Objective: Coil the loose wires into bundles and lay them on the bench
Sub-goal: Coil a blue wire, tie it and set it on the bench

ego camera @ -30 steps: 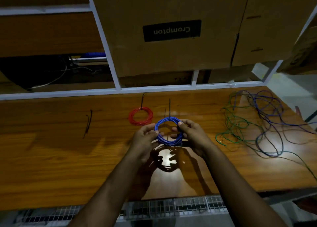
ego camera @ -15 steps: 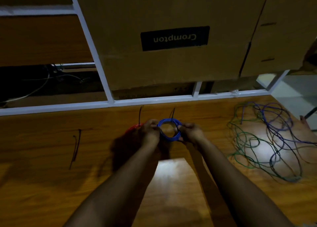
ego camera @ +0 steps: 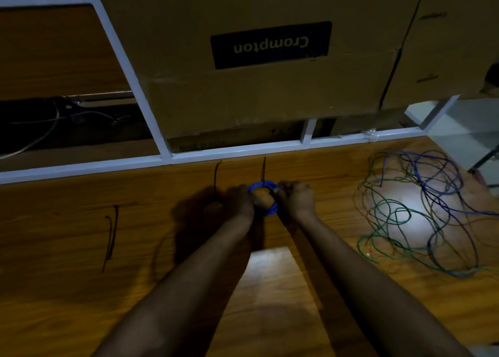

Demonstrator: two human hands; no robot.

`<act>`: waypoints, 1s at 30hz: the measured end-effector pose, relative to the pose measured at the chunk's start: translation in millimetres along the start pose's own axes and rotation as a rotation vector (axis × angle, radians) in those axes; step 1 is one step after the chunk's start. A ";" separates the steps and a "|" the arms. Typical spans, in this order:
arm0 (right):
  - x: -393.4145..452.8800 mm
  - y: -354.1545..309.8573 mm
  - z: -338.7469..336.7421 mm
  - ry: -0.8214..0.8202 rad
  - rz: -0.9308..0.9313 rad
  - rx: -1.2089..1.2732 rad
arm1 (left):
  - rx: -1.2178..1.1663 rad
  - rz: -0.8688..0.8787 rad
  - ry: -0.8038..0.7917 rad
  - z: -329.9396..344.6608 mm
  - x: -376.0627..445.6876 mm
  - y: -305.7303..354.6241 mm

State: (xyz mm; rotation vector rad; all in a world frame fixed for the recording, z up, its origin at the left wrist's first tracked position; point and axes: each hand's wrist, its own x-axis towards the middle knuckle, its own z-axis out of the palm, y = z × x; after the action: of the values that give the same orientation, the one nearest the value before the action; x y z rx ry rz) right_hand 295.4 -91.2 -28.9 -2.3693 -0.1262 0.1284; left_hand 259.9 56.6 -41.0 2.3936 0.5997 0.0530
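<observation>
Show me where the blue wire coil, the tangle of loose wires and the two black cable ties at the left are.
blue wire coil (ego camera: 266, 213): head view, on its lower right arc.
tangle of loose wires (ego camera: 421, 183): head view, on a blue-purple strand.
black cable ties (ego camera: 115, 223): head view, upper part of the right tie.

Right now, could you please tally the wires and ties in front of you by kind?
Blue coil, gripped by the left hand and right hand: 1
Tangle of loose wires: 1
Loose black ties at the left: 2
Black tie tails beyond the hands: 2
Total: 6
The shadow beside the left hand is too dark to count.
</observation>
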 end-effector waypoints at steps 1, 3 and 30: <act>-0.6 0.4 -4.2 0.012 0.000 0.021 | -0.011 -0.010 -0.012 -6.3 -5.8 1.2; -5.1 0.1 -14.1 0.031 -0.017 0.027 | 0.006 0.040 -0.030 -19.1 -23.0 0.4; -159.5 153.2 -89.1 0.232 0.055 -0.364 | -0.219 0.372 -0.146 35.2 -205.3 23.7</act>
State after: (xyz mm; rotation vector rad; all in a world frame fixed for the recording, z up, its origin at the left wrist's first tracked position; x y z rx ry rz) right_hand 157.2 -282.5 -62.8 -2.7299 0.0316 -0.1570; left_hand 92.6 -69.4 -30.5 2.2406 0.0710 0.0975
